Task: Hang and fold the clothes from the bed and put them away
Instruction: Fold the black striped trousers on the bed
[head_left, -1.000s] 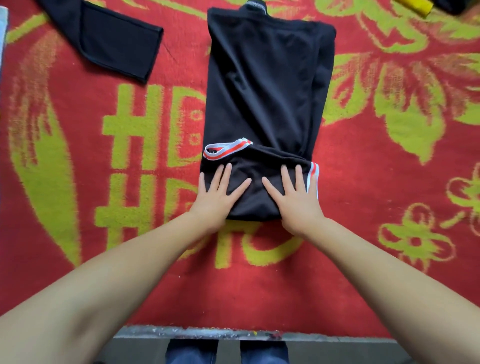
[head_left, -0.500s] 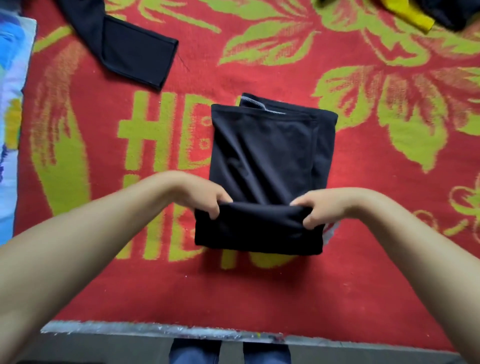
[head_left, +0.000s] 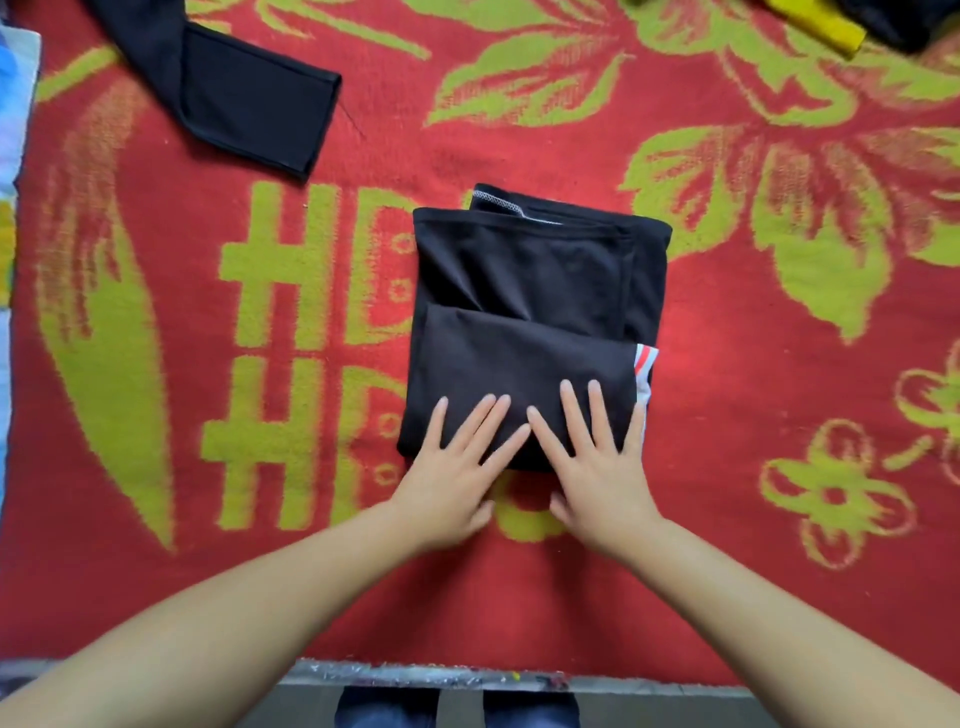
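A black garment (head_left: 524, 291) with a red and white stripe at its right edge lies folded into a compact rectangle in the middle of the bed. My left hand (head_left: 457, 467) lies flat on its near left part, fingers spread and straight. Beside it my right hand (head_left: 592, 457) presses flat on the near right part. Both palms overhang the garment's near edge onto the red and green bedspread (head_left: 753, 467).
Another black garment (head_left: 244, 98) lies unfolded at the far left. A yellow piece of clothing (head_left: 821, 23) and something dark sit at the far right corner. A pale patterned cloth (head_left: 13, 130) runs along the left edge. The bed's near edge (head_left: 467, 678) is close to me.
The garment was longer a second ago. Both hands gripped its near roll, folded it over away from me, then let go and now press flat on the shorter bundle.
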